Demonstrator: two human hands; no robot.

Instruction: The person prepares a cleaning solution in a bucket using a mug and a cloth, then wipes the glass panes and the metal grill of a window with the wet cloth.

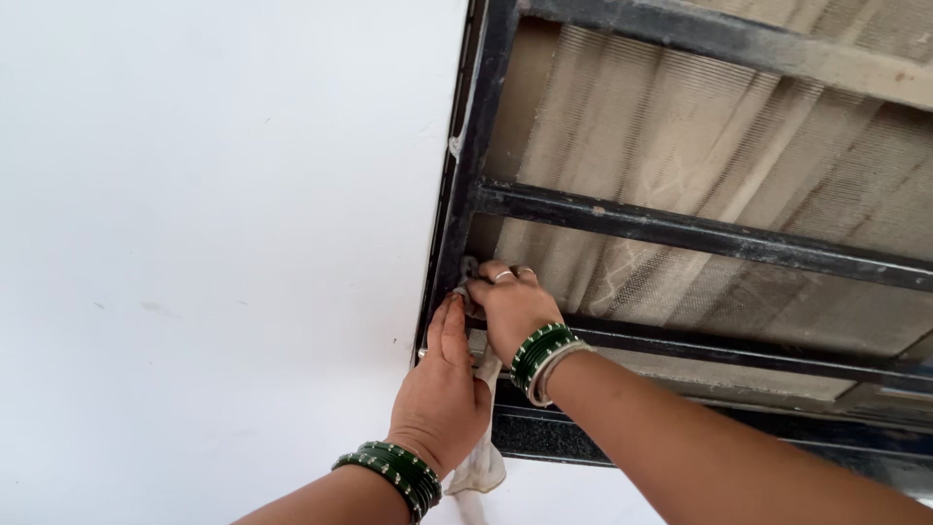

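- While both hands work the cloth strip (483,457) at the black window grille (680,233), I read knot-tying (a judgement).
- Left hand (442,389) clasps the strip; right hand (510,306) pinches it closed.
- Next, I'd want steady tension.

Two hands are up at the window: the left hand (442,384) and the right hand (507,309), with one white cloth (481,457) hanging between them. Three dark horizontal bars (680,231) cross the one window frame (466,194). Each wrist carries one stack of green bangles (394,474), two stacks in all, and one ring (503,276) shows on the right hand.
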